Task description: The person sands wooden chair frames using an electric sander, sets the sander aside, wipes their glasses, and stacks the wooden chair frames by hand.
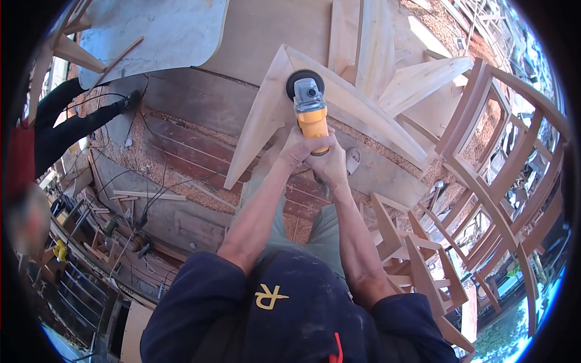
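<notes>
At the far left edge, a person in a red top [22, 156] and dark trousers stands beside the floor area I am watching. Just right of them, near the top, lies a pale, round-cornered sheet [160, 30]; below it run reddish planks [187, 154] strewn with wood shavings.

Near the centre, an angled wooden piece [266, 106] lies with its corner pointing away from me, one arm spreading left and the longer one right. My left hand [298, 147] is wrapped over the rear of a yellow power tool [313, 121], its thumb side uppermost. The tool's round black disc [291, 85] sits over the wood just inside that corner; I cannot tell how firmly it presses. My right hand [330, 163] closes round the tool's rear end from the other side, some fingertips hidden.

Further right, pale tapered boards [423, 85] overlap, and a large curved wooden frame [517, 154] stands at the edge.
</notes>
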{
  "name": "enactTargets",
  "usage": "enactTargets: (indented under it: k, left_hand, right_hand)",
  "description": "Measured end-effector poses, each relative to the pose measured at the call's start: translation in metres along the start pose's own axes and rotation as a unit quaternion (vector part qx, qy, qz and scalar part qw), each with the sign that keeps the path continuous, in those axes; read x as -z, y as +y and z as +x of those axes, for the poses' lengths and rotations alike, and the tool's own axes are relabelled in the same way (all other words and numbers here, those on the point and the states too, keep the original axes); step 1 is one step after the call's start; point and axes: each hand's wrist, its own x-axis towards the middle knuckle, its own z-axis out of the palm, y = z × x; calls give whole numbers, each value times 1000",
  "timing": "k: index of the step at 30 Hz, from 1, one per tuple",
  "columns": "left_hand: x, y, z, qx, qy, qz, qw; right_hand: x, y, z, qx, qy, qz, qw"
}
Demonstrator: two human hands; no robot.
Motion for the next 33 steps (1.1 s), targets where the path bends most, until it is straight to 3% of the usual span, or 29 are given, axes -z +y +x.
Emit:
enactTargets:
  k: [2, 11, 14, 17, 23, 26, 30, 33]
  left_hand:
    - [-24, -10, -2, 40, -20, -6, 999]
    - [-95, -78, -5, 27, -46, 21, 998]
    - [-118, -95, -4, 67, -71, 22, 995]
    - [-143, -117, -3, 64, -98, 63, 991]
    - [-190, -154, -4, 96, -123, 93, 983]
    - [-216, -162, -5, 124, -139, 116, 976]
    - [-249, -194, -4, 123, -171, 124, 970]
    - [-263, -232, 8, 122, -171, 217, 953]
  right_hand:
    - [21, 13, -9, -2, 10, 8, 1000]
    - [91, 58, -48, -32, 34, 25, 999]
    - [111, 75, -59, 17, 88, 51, 995]
    - [130, 109, -73, -46, 83, 60, 994]
    - [162, 156, -96, -40, 149, 112, 982]
    - [180, 180, -105, -88, 144, 109, 979]
    - [197, 227, -118, -54, 191, 177, 964]
    - [213, 259, -129, -88, 170, 217, 957]
